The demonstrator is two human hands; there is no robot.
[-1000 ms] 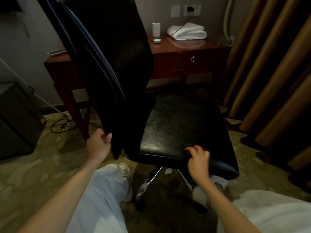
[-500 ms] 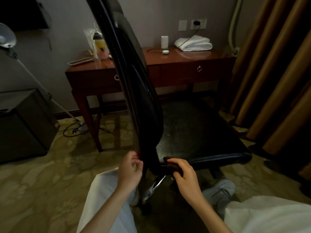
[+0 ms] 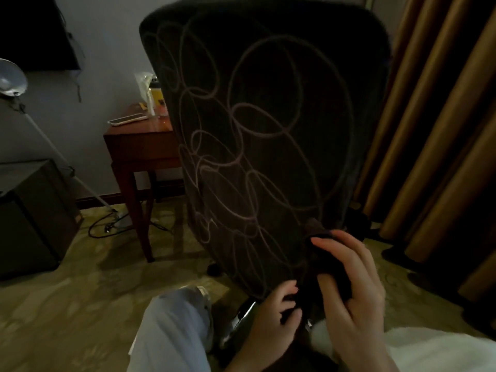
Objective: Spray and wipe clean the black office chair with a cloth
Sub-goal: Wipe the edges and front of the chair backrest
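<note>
Chair back fills the view: the black office chair, looped stitching on its dark fabric, stands rear-on, probably so this side can be wiped. Brown pleated curtains crowd its right edge, while open carpet lies left by the red-brown wooden desk. Low down, the right hand grips a dark folded cloth, and the left hand seemingly pinches its end.

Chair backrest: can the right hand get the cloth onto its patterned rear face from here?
Probably yes. The right hand grips the dark cloth at the lower right corner of the backrest, and nothing stands between them; the top may need a stretch.
</note>
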